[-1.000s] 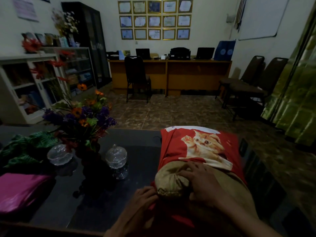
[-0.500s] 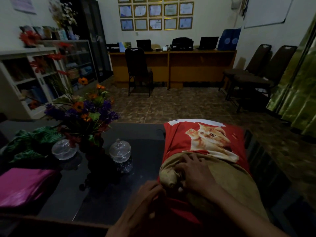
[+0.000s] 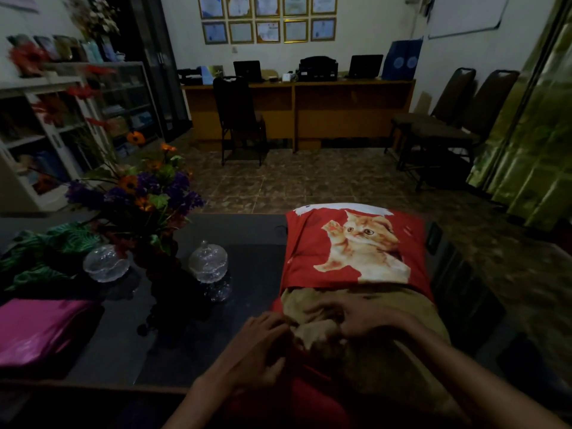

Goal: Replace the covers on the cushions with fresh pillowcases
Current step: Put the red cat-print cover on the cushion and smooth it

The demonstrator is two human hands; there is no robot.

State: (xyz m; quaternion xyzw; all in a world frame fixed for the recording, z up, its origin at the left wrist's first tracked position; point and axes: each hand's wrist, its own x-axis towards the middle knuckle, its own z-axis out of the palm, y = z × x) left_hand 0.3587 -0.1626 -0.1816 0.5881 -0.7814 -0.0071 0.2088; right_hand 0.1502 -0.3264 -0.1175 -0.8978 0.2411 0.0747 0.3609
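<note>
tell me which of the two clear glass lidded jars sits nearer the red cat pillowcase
The right-hand clear glass lidded jar, right of the flower vase, is nearer the red cat-print pillowcase; the other jar stands left of the vase.

Bare forearms, hands (image 3: 309, 332) unadorned

The room was dim, brightest on the white back wall (image 3: 365, 32) and fading to deep shadow near the camera. The dark glossy surface (image 3: 257, 264) showed faint reflections. Wide-angle distortion bent the edges, where the green patterned curtain (image 3: 532, 134) was smeared and blurred.
</note>
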